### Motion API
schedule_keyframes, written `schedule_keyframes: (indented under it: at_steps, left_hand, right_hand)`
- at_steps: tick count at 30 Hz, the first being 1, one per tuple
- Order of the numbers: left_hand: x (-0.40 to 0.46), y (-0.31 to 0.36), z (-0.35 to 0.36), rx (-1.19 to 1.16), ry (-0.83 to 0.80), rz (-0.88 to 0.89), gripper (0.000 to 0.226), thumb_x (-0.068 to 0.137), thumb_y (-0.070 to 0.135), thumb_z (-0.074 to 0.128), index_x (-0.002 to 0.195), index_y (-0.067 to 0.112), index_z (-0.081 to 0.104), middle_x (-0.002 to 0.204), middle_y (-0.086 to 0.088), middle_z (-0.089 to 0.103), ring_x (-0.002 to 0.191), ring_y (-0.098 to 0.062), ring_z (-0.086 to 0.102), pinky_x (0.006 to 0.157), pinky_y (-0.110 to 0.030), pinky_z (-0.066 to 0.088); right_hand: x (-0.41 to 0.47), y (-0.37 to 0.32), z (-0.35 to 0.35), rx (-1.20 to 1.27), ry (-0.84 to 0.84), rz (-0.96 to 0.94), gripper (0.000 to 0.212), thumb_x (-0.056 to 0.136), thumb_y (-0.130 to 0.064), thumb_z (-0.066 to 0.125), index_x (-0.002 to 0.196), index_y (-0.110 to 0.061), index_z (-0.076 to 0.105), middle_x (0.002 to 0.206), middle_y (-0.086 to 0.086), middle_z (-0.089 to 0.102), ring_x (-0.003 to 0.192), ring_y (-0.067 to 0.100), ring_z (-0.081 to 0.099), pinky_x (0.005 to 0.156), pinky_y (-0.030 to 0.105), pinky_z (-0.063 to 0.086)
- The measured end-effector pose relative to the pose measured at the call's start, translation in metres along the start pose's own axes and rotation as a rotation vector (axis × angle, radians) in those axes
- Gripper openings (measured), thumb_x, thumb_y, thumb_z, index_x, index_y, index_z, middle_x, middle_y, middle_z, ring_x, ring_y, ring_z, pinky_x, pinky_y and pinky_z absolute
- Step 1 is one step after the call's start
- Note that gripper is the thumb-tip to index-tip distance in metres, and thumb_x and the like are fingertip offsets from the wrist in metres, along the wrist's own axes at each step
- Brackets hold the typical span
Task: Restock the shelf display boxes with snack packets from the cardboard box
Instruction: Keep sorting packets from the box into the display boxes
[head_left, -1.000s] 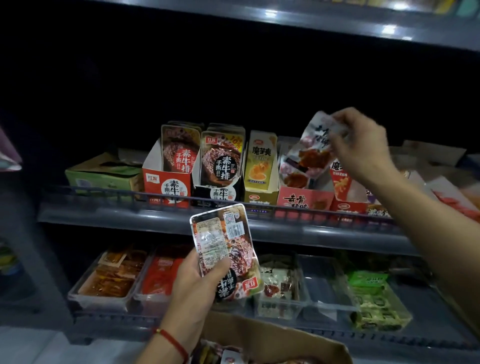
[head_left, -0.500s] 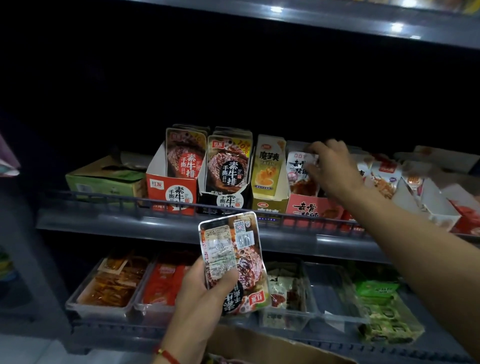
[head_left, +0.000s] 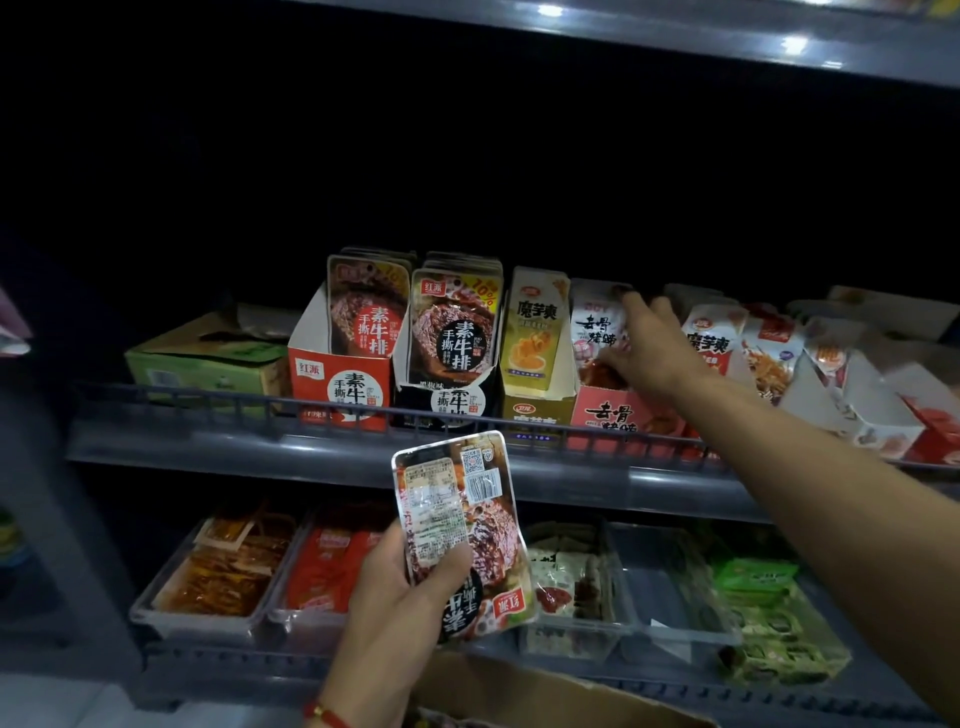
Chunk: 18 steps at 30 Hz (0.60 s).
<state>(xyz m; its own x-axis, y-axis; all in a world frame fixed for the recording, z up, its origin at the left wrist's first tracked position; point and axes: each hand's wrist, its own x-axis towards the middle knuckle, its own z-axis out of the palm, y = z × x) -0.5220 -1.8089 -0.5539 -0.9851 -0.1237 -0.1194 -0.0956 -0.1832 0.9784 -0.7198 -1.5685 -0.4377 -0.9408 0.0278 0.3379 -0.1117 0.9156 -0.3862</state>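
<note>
At centre right of the frame the right hand (head_left: 652, 345) reaches into the red-fronted display box (head_left: 615, 415) on the upper shelf (head_left: 363, 452), its fingers spread and only lightly bent against the white packet (head_left: 597, 322) standing at the front of that box; whether the thumb is pinching the packet's lower edge I cannot tell, since the palm hides it. Low in the middle of the frame the left hand (head_left: 400, 587) grips a steak-print packet (head_left: 462, 535) by its lower half, thumb across its back, barcode side facing the camera and the print upside down. The cardboard box (head_left: 519, 696) sits at the bottom edge, only its near flap showing. The main risk, as I judge it, lies with the white packet: it is thin and stands tall in a box with a low front, so a push off centre could tip it forward over the shelf's wire rail or slide it sideways behind the yellow box (head_left: 537, 358) just to its left. The arm also crosses above the rail, and a careless pull back could drag the neighbouring packets in the white box (head_left: 722, 343) on the right. The held steak packet is another weak point: it is slick, gripped low, and could slip or go into its black box (head_left: 447, 400) back to front.
</note>
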Motion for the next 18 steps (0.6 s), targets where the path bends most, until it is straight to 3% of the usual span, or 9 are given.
schedule_keyframes:
  at_steps: [4, 7, 9, 12, 14, 16, 18]
  left_hand:
    - [0.003, -0.002, -0.002, -0.023, -0.004, 0.001, 0.061, 0.070, 0.048, 0.082, 0.126, 0.034, 0.062, 0.124, 0.012, 0.072, 0.121, -0.016, 0.064, 0.110, -0.056, 0.045]
    - [0.005, -0.004, -0.002, -0.026, -0.018, 0.017, 0.030, 0.088, 0.026, 0.074, 0.117, 0.033, 0.068, 0.114, 0.011, 0.076, 0.114, -0.015, 0.069, 0.107, -0.052, 0.048]
    - [0.006, -0.004, -0.002, -0.016, -0.030, 0.025, 0.025, 0.090, 0.023, 0.073, 0.112, 0.034, 0.070, 0.112, 0.009, 0.077, 0.112, -0.018, 0.070, 0.105, -0.053, 0.049]
    - [0.005, -0.001, -0.002, -0.020, -0.046, 0.072, 0.034, 0.083, 0.029, 0.078, 0.115, 0.035, 0.070, 0.115, 0.006, 0.077, 0.114, -0.020, 0.070, 0.105, -0.054, 0.048]
    - [0.006, 0.001, -0.003, -0.032, -0.029, 0.118, 0.042, 0.078, 0.030, 0.079, 0.118, 0.032, 0.069, 0.116, 0.004, 0.076, 0.114, -0.020, 0.070, 0.106, -0.053, 0.049]
    - [0.006, -0.001, -0.003, -0.052, -0.020, 0.130, 0.041, 0.079, 0.027, 0.079, 0.119, 0.030, 0.069, 0.116, 0.001, 0.076, 0.114, -0.022, 0.070, 0.105, -0.055, 0.049]
    - [0.007, -0.002, -0.004, -0.047, -0.025, 0.139, 0.037, 0.083, 0.020, 0.078, 0.118, 0.030, 0.070, 0.116, 0.000, 0.077, 0.114, -0.023, 0.070, 0.105, -0.056, 0.049]
  right_hand:
    - [0.003, -0.003, 0.002, -0.039, 0.042, 0.020, 0.058, 0.095, -0.019, 0.070, 0.143, -0.009, 0.039, 0.145, 0.021, 0.035, 0.137, 0.042, 0.040, 0.119, 0.052, 0.034]
    - [0.006, -0.002, 0.002, -0.067, 0.043, 0.023, 0.061, 0.095, -0.020, 0.071, 0.145, -0.008, 0.038, 0.146, 0.022, 0.034, 0.137, 0.044, 0.041, 0.119, 0.052, 0.034]
    - [0.005, -0.001, 0.000, -0.070, 0.044, 0.015, 0.065, 0.093, -0.023, 0.073, 0.146, -0.010, 0.036, 0.147, 0.023, 0.033, 0.138, 0.045, 0.040, 0.119, 0.054, 0.035]
    - [-0.006, -0.011, -0.010, -0.062, 0.136, -0.105, 0.078, 0.090, -0.019, 0.076, 0.152, -0.016, 0.028, 0.152, 0.020, 0.028, 0.143, 0.041, 0.034, 0.118, 0.052, 0.035]
    - [-0.025, -0.027, -0.020, -0.064, 0.238, -0.272, 0.078, 0.092, -0.016, 0.073, 0.155, -0.019, 0.028, 0.155, 0.015, 0.030, 0.143, 0.030, 0.036, 0.118, 0.040, 0.034]
    - [-0.055, -0.043, -0.025, -0.016, 0.237, -0.408, 0.060, 0.096, -0.020, 0.067, 0.150, -0.020, 0.039, 0.146, 0.005, 0.045, 0.126, 0.012, 0.050, 0.111, 0.028, 0.039]
    - [-0.089, -0.053, -0.022, 0.105, 0.066, -0.397, 0.042, 0.099, -0.033, 0.059, 0.139, -0.024, 0.050, 0.125, -0.012, 0.056, 0.098, -0.005, 0.058, 0.094, 0.020, 0.052]
